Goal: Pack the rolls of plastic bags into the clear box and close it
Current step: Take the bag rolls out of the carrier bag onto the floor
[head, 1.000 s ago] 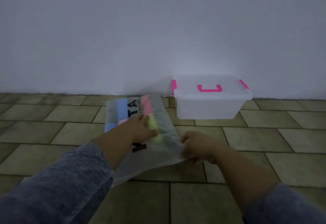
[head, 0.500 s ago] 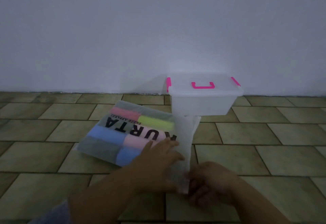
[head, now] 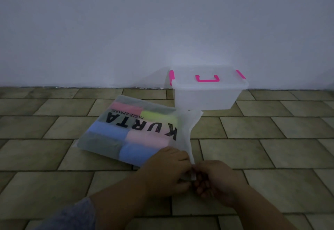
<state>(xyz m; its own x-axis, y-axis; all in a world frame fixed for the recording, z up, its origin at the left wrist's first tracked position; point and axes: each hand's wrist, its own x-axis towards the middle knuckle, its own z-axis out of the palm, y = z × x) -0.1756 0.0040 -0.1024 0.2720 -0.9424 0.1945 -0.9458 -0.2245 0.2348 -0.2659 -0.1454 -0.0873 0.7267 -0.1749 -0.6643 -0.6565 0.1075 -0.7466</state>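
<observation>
A frosted pouch printed "KURTA" lies flat on the tiled floor. Several coloured rolls show through it: pink, yellow-green, blue and grey. My left hand and my right hand meet at the pouch's near right corner, and both pinch its thin open edge between fingers and thumb. The clear box stands against the wall beyond the pouch, its lid on, with a pink handle and pink side clips.
A plain white wall rises right behind the box. Greenish-brown floor tiles stretch to both sides of the pouch and box.
The pouch has been turned and laid flat with its open end toward me. Both hands have drawn closer together and now pinch its near corner.
</observation>
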